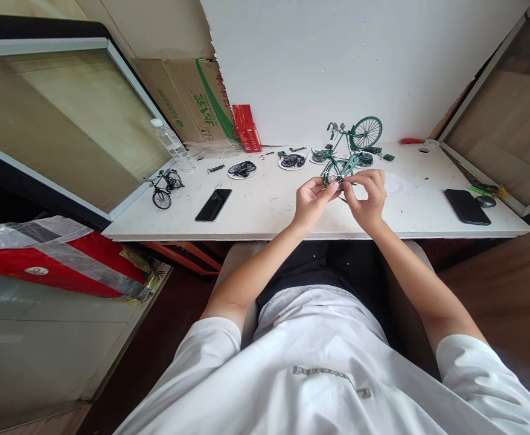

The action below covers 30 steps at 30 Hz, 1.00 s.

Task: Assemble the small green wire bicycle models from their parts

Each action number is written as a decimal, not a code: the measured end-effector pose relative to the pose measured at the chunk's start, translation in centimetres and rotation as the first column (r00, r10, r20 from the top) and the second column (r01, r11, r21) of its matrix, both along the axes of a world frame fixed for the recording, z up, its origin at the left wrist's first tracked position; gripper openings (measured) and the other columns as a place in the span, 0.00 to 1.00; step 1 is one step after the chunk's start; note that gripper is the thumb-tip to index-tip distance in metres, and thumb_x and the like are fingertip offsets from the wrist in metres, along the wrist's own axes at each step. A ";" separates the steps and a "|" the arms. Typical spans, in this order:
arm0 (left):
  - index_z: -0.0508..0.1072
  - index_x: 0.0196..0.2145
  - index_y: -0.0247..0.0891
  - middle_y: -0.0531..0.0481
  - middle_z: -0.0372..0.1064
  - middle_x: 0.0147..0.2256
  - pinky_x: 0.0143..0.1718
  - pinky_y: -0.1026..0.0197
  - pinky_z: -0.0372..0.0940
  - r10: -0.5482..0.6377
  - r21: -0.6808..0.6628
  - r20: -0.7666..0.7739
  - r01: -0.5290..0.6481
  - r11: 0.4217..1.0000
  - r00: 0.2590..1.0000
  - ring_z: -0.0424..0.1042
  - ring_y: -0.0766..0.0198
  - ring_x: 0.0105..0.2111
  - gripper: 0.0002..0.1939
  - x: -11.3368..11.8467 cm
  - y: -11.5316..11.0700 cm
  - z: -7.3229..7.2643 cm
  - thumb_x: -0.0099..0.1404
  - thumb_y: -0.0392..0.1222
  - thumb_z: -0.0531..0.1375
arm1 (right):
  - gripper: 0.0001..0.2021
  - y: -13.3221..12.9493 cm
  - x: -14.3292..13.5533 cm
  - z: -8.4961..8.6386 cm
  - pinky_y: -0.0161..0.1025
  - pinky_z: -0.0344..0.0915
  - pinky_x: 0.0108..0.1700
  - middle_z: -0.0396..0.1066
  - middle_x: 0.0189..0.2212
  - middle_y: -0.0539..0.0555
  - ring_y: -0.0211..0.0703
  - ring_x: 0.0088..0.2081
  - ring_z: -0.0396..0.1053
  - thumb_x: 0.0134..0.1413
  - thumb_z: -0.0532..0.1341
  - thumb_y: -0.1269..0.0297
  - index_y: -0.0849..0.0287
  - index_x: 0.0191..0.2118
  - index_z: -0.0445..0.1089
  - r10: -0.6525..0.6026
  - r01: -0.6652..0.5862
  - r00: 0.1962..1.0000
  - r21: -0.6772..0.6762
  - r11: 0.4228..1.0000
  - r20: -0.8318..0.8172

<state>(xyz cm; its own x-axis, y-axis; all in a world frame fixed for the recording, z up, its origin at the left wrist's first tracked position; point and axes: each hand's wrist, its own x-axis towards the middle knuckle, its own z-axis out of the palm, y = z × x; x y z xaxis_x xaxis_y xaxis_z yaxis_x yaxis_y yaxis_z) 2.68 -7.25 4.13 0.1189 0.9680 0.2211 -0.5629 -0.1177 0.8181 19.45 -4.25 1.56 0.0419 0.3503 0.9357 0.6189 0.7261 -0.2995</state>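
A green model bicycle (347, 162) is tilted up on the white table, one spoked wheel raised at the back and the other low between my hands. My left hand (311, 200) is closed, thumb and fingers pinching the near edge of the low wheel. From the other side my right hand (368, 194) pinches at the same spot, its fingertips almost meeting the left ones. Whether a small part sits between the fingertips is hidden. Just behind the bicycle are plates with green parts (365, 159).
Left on the table (265, 223) stand a finished black model bicycle (165, 187) and a plastic bottle (173, 145). Plates of black parts (242, 170) lie near a phone (213, 205) and a red box (247, 128). At right are another phone (466, 206) and a dark mouse-like object (486, 201).
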 end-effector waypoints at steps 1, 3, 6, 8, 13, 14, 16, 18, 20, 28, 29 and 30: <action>0.80 0.40 0.37 0.44 0.85 0.45 0.70 0.41 0.70 0.005 -0.004 -0.001 -0.005 1.000 1.000 0.83 0.47 0.57 0.24 0.0 0.0 0.0 0.54 0.51 0.83 | 0.12 -0.2 -0.2 0.1 0.57 0.71 0.53 0.75 0.38 0.56 0.53 0.45 0.73 0.75 0.63 0.49 0.50 0.45 0.79 0.018 -0.019 1.000 -0.023 1.000 -0.023; 0.80 0.40 0.38 0.44 0.85 0.45 0.70 0.41 0.70 0.011 -0.002 -0.010 -0.011 1.000 1.000 0.82 0.47 0.58 0.24 0.0 0.0 0.0 0.54 0.51 0.83 | 0.13 -0.4 -0.5 0.3 0.52 0.73 0.48 0.76 0.39 0.56 0.52 0.45 0.73 0.75 0.63 0.49 0.51 0.45 0.78 0.043 -0.047 0.997 -0.058 0.997 -0.061; 0.80 0.40 0.38 0.45 0.85 0.45 0.70 0.41 0.70 0.018 0.003 -0.021 -0.018 1.000 1.000 0.82 0.47 0.58 0.24 0.0 0.1 -0.1 0.54 0.52 0.83 | 0.13 -0.4 -0.7 0.3 0.48 0.73 0.43 0.77 0.39 0.55 0.50 0.45 0.73 0.75 0.63 0.49 0.51 0.44 0.78 0.046 -0.053 0.995 -0.073 0.996 -0.084; 0.81 0.40 0.38 0.44 0.85 0.45 0.69 0.41 0.71 0.022 0.010 -0.023 -0.022 1.000 0.999 0.82 0.47 0.57 0.24 0.0 0.2 -0.2 0.54 0.53 0.83 | 0.13 -0.3 -0.7 0.2 0.48 0.73 0.43 0.77 0.39 0.55 0.50 0.45 0.73 0.75 0.63 0.49 0.51 0.44 0.79 0.038 -0.044 0.996 -0.063 0.997 -0.082; 0.81 0.42 0.38 0.44 0.84 0.47 0.68 0.43 0.72 0.040 0.027 -0.022 -0.039 0.999 0.999 0.82 0.48 0.57 0.26 0.1 0.3 -0.6 0.55 0.55 0.82 | 0.11 -0.5 -0.8 0.2 0.50 0.73 0.46 0.77 0.38 0.55 0.50 0.43 0.73 0.75 0.65 0.51 0.51 0.45 0.80 0.032 -0.033 0.997 -0.023 0.999 -0.071; 0.81 0.42 0.38 0.44 0.85 0.47 0.68 0.43 0.72 0.044 0.021 -0.021 -0.043 0.999 0.999 0.82 0.48 0.58 0.26 0.2 0.3 -0.7 0.55 0.55 0.82 | 0.11 -0.5 -0.8 0.2 0.51 0.73 0.47 0.77 0.38 0.55 0.50 0.43 0.73 0.75 0.65 0.51 0.51 0.45 0.80 0.028 -0.029 0.997 -0.016 0.999 -0.066; 0.81 0.43 0.38 0.44 0.85 0.47 0.68 0.43 0.72 0.045 0.008 -0.018 -0.045 0.999 0.999 0.82 0.49 0.58 0.25 0.3 0.3 -0.8 0.55 0.55 0.82 | 0.11 -0.5 -0.8 0.2 0.53 0.73 0.48 0.76 0.37 0.55 0.50 0.43 0.73 0.74 0.65 0.51 0.51 0.44 0.80 0.007 -0.007 0.998 -0.002 1.000 -0.055; 0.81 0.42 0.38 0.44 0.85 0.46 0.68 0.43 0.72 0.036 -0.002 -0.012 -0.036 0.999 0.999 0.82 0.48 0.58 0.25 0.4 0.2 -0.7 0.55 0.54 0.82 | 0.11 -0.3 -0.7 0.1 0.56 0.73 0.50 0.76 0.36 0.55 0.51 0.42 0.73 0.74 0.65 0.50 0.50 0.44 0.80 -0.022 0.022 0.999 0.015 1.000 -0.044; 0.81 0.42 0.38 0.44 0.85 0.46 0.69 0.43 0.71 0.023 -0.011 -0.003 -0.023 1.000 1.000 0.82 0.48 0.58 0.25 0.4 0.1 -0.7 0.55 0.54 0.82 | 0.12 -0.1 -0.5 -0.1 0.58 0.72 0.52 0.75 0.35 0.54 0.52 0.41 0.74 0.73 0.65 0.50 0.50 0.43 0.80 -0.044 0.045 0.999 0.039 0.998 -0.032; 0.81 0.43 0.37 0.44 0.85 0.45 0.69 0.41 0.71 0.001 0.023 0.002 -0.001 1.000 1.000 0.83 0.47 0.56 0.27 0.4 -0.1 -0.6 0.54 0.55 0.83 | 0.12 0.5 -0.1 -0.8 0.60 0.72 0.55 0.74 0.35 0.54 0.52 0.41 0.74 0.73 0.65 0.49 0.49 0.43 0.79 -0.072 0.073 0.997 0.084 0.994 -0.004; 0.81 0.43 0.37 0.44 0.85 0.45 0.69 0.41 0.72 0.006 0.026 -0.008 -0.006 1.000 1.000 0.83 0.47 0.56 0.28 0.4 -0.1 -0.6 0.54 0.56 0.83 | 0.12 0.5 -0.1 -0.8 0.60 0.72 0.55 0.74 0.35 0.54 0.52 0.42 0.74 0.73 0.65 0.49 0.49 0.43 0.79 -0.081 0.081 0.997 0.074 0.994 -0.004; 0.81 0.43 0.36 0.44 0.85 0.45 0.68 0.41 0.72 0.010 0.031 -0.019 -0.010 0.999 1.000 0.83 0.47 0.56 0.29 0.4 -0.1 -0.6 0.54 0.57 0.82 | 0.12 0.5 -0.1 -0.8 0.60 0.72 0.55 0.73 0.35 0.54 0.52 0.42 0.74 0.73 0.65 0.49 0.49 0.42 0.79 -0.086 0.086 0.996 0.067 0.994 -0.007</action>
